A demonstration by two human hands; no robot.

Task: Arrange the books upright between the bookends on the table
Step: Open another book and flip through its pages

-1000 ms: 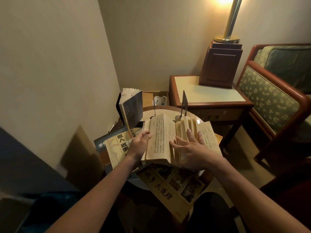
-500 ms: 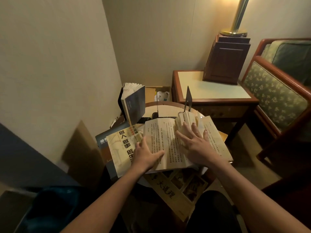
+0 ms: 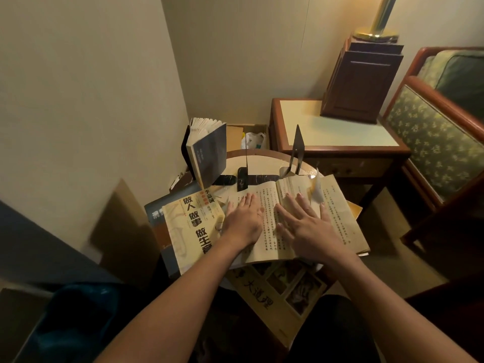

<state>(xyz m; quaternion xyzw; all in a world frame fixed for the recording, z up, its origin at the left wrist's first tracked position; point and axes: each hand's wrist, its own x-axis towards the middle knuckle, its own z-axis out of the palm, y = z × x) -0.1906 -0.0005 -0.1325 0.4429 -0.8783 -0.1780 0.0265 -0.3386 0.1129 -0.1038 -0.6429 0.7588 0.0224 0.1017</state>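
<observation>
Lying flat toward the right edge of the tabletop, an open book is pressed down by the left hand and right hand, fingers straight, nothing gripped. An upright book stands at the far-left edge, beside the bookends. A lifted page could be creased under the right palm. A second ago the open book was held raised.
</observation>
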